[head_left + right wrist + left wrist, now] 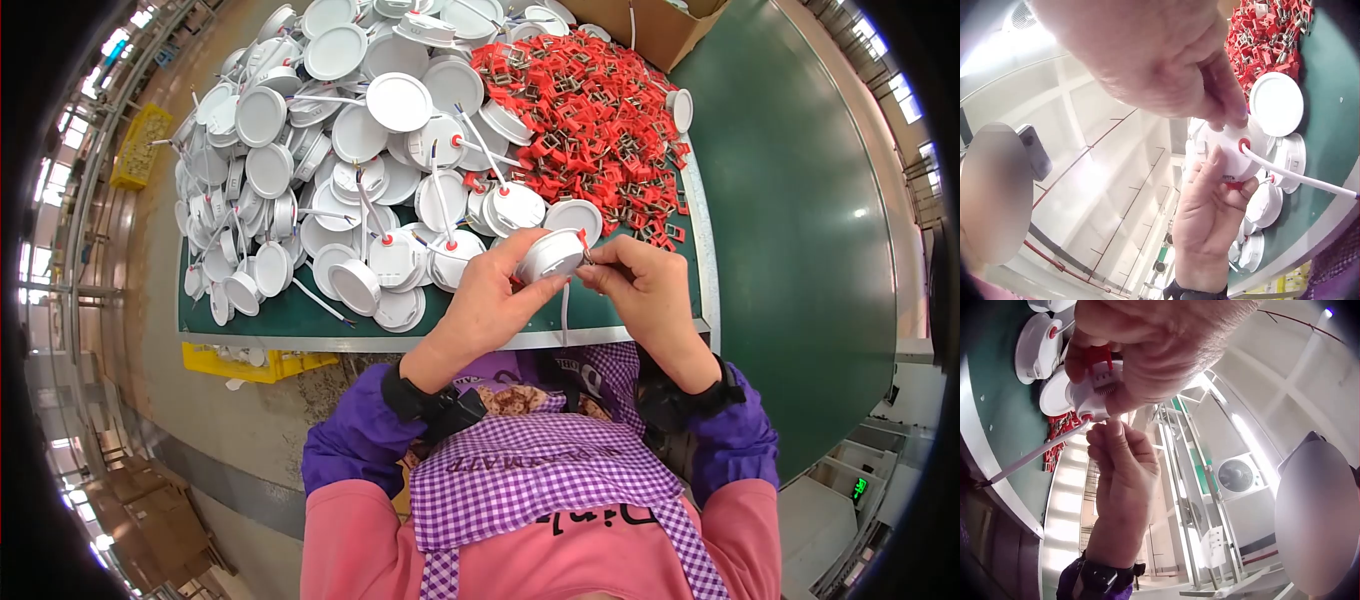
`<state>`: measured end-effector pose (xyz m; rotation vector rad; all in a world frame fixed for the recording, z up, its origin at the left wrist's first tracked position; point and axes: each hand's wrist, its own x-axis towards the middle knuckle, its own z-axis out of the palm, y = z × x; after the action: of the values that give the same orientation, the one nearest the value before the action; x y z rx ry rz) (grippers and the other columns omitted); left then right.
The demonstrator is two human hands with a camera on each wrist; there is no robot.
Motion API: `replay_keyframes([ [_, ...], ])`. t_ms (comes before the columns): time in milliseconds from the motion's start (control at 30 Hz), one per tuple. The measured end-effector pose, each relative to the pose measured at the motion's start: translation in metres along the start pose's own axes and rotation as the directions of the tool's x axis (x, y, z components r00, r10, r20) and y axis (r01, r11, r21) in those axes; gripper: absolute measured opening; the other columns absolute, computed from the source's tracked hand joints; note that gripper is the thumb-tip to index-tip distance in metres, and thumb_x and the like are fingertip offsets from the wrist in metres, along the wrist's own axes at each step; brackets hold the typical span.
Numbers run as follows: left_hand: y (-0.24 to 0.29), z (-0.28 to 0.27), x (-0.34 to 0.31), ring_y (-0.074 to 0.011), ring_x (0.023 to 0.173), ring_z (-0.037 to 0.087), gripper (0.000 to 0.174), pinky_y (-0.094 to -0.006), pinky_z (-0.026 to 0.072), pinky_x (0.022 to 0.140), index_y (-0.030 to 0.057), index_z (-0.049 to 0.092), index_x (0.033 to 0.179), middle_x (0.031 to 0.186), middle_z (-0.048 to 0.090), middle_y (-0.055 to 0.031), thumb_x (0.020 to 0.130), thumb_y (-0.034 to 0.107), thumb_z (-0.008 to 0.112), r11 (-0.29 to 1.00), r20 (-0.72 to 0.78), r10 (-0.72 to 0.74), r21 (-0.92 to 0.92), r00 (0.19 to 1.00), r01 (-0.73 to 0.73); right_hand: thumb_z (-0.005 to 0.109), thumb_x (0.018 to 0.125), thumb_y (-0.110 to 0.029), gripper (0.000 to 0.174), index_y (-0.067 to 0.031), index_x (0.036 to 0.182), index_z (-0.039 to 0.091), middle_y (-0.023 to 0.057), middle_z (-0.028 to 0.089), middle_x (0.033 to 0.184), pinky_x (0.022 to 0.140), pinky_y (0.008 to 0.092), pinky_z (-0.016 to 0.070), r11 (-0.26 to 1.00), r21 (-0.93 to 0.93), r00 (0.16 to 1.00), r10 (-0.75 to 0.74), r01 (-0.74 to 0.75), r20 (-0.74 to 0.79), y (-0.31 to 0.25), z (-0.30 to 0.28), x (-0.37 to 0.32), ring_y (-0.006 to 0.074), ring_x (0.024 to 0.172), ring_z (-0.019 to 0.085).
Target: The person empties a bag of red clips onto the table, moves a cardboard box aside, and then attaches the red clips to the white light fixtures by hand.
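Two hands are meeting just above the near edge of the green bench [790, 200], with one white round lamp housing [550, 255] between them. The left hand [490, 300] is cradling the housing, its thumb and fingers curling round the rim. The right hand [650, 285] is working at the housing's right side, its fingers pinching together on something small there. The left wrist view is showing a red clip [1099, 361] sitting on the housing's wall. A white lead [565, 315] is hanging from the housing toward the person. Farther off, a heap of white housings [330, 150] is lying on the left and a heap of red clips [590, 110] on the right. The step in hand is probably the seating of a clip on the housing's side. The next move is likely calling for a firm left-hand hold while the right presses the clip fully home.
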<state>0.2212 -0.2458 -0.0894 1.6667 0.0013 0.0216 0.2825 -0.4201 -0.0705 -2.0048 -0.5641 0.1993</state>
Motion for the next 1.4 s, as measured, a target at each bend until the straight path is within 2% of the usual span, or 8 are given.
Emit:
replay_keyframes([
  [333, 0.019, -0.011, -0.005, -0.0090, 0.088, 0.056, 0.034, -0.0241, 0.0446, 0.074, 0.0018, 0.055, 0.114, 0.097, 0.061, -0.0034, 0.083, 0.011, 0.064, 0.992, 0.125, 0.065, 0.098, 0.990, -0.077, 0.071, 0.075, -0.002, 0.040, 0.0021, 0.112, 0.055, 0.0130, 0.065, 0.098, 0.071, 0.0255, 0.0529, 0.957, 0.280, 0.990, 0.041, -0.078, 0.137, -0.004, -0.012, -0.001, 0.0154, 0.084, 0.066],
  [600, -0.008, 0.007, 0.004, -0.0119, 0.095, 0.055, 0.050, -0.0269, 0.0459, 0.080, 0.0032, 0.048, 0.125, 0.103, 0.060, -0.0061, 0.081, 0.014, 0.068, 0.936, 0.159, -0.099, -0.319, 0.982, 0.146, 0.070, 0.078, -0.006, 0.038, 0.0036, 0.111, 0.055, 0.0101, 0.062, 0.089, 0.061, 0.0254, 0.0532, 0.902, 0.319, 0.915, 0.165, -0.291, 0.369, 0.015, -0.030, 0.029, 0.0144, 0.075, 0.064],
  [733, -0.006, 0.004, 0.010, -0.0202, 0.111, 0.048, 0.053, -0.0300, 0.0453, 0.084, 0.0045, 0.047, 0.127, 0.113, 0.056, -0.0070, 0.079, 0.009, 0.069, 0.978, -0.074, 0.000, -0.209, 0.997, -0.016, 0.065, 0.084, -0.018, 0.035, 0.0032, 0.110, 0.056, 0.0120, 0.064, 0.093, 0.071, 0.0293, 0.0538, 0.942, 0.288, 0.977, 0.123, -0.170, 0.174, 0.023, -0.095, 0.107, 0.0165, 0.077, 0.065],
  [800, -0.008, -0.004, 0.019, -0.0268, 0.105, 0.051, 0.050, -0.0342, 0.0446, 0.084, 0.0043, 0.051, 0.121, 0.116, 0.052, -0.0114, 0.075, 0.008, 0.070, 0.837, 0.058, 0.302, 0.461, 0.952, -0.294, 0.063, 0.085, -0.019, 0.035, 0.0056, 0.109, 0.055, 0.0135, 0.065, 0.095, 0.077, 0.0290, 0.0525, 0.848, 0.521, 0.980, 0.009, 0.097, -0.197, 0.008, -0.113, 0.148, 0.0179, 0.083, 0.065],
  [900, 0.000, 0.008, 0.034, -0.0325, 0.106, 0.047, 0.051, -0.0380, 0.0406, 0.088, 0.0038, 0.054, 0.114, 0.117, 0.049, -0.0156, 0.068, 0.010, 0.073, 0.670, 0.107, 0.406, 0.640, 0.908, -0.375, 0.062, 0.086, -0.018, 0.036, 0.0069, 0.110, 0.053, 0.0152, 0.066, 0.096, 0.080, 0.0289, 0.0520, 0.767, 0.577, 0.944, -0.111, 0.280, -0.310, 0.002, -0.153, 0.185, 0.0184, 0.087, 0.065],
  [1100, -0.011, 0.028, 0.053, -0.0326, 0.115, 0.042, 0.068, -0.0413, 0.0369, 0.091, 0.0038, 0.049, 0.122, 0.116, 0.049, -0.0161, 0.061, 0.017, 0.077, 0.346, 0.268, 0.318, 0.860, 0.909, -0.375, 0.062, 0.083, -0.018, 0.017, -0.0023, 0.086, 0.065, 0.0037, 0.062, 0.067, 0.056, 0.0250, 0.0467, 0.970, -0.214, 0.993, 0.120, -0.112, 0.023, 0.026, -0.120, 0.104, 0.0094, 0.063, 0.059],
  [1167, -0.020, 0.031, 0.054, -0.0331, 0.116, 0.041, 0.070, -0.0418, 0.0358, 0.092, 0.0046, 0.047, 0.125, 0.118, 0.048, -0.0171, 0.062, 0.016, 0.075, 0.273, 0.291, 0.321, 0.882, 0.901, -0.383, 0.062, 0.077, -0.009, 0.011, -0.0011, 0.085, 0.064, 0.0126, 0.062, 0.069, 0.061, 0.0327, 0.0498, 0.915, -0.398, 0.997, -0.050, 0.069, 0.058, 0.047, -0.097, 0.062, 0.0237, 0.063, 0.063],
  [1400, 0.003, 0.017, 0.040, -0.0363, 0.110, 0.045, 0.064, -0.0444, 0.0386, 0.092, 0.0068, 0.049, 0.124, 0.120, 0.046, -0.0196, 0.064, 0.013, 0.071, 0.461, 0.205, 0.414, 0.793, 0.887, -0.399, 0.068, 0.076, -0.019, 0.018, -0.0048, 0.086, 0.064, 0.0100, 0.058, 0.081, 0.064, 0.0371, 0.0476, 0.783, -0.611, 0.993, -0.089, 0.115, 0.072, 0.075, -0.057, 0.015, 0.0298, 0.072, 0.060],
])
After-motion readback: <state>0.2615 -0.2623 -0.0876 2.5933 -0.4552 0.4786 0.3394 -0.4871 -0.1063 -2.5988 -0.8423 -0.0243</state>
